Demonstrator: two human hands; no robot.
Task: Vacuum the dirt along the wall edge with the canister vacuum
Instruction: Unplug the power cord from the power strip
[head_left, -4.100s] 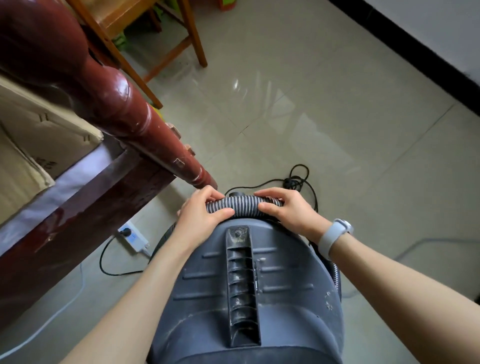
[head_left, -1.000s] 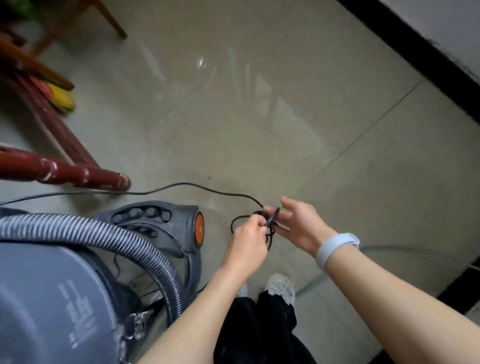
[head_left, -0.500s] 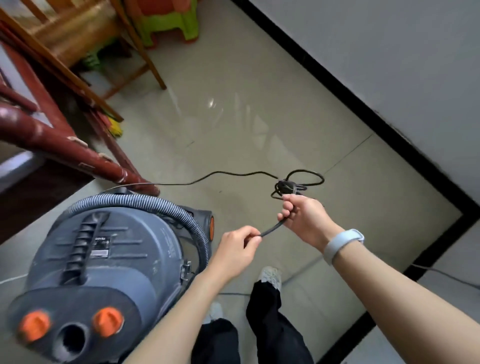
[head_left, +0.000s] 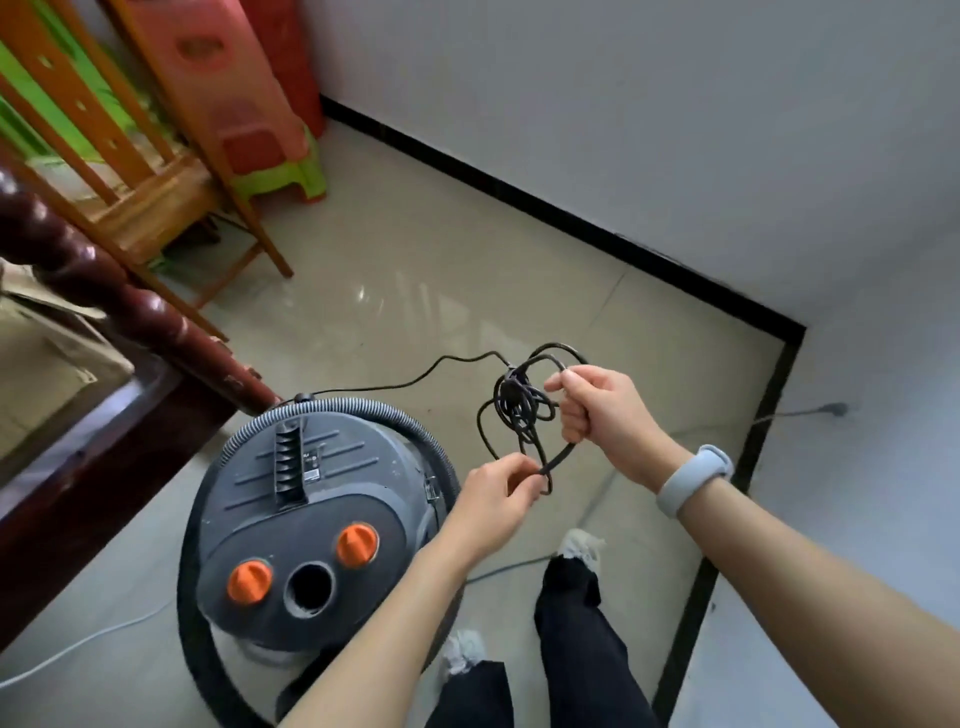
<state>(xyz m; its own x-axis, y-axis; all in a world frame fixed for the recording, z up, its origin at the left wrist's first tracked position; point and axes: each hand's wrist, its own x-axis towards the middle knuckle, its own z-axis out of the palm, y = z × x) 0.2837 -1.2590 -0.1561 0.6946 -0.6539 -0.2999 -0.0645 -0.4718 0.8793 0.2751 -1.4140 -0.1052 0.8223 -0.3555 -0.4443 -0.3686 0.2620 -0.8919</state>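
Cord-untangling is the step in hand, by my reckoning: no suction along the wall edge (head_left: 519, 195) yet. The right hand (head_left: 597, 410) has its fingers curled round a loop of the black power cord (head_left: 519, 410), the knotted bundle hanging just left of its knuckles. The left hand (head_left: 493, 499) pinches a lower strand between thumb and fingertips. Next they'd need to draw the loops apart and free the plug. The canister vacuum (head_left: 311, 499) stands just left of the left wrist.
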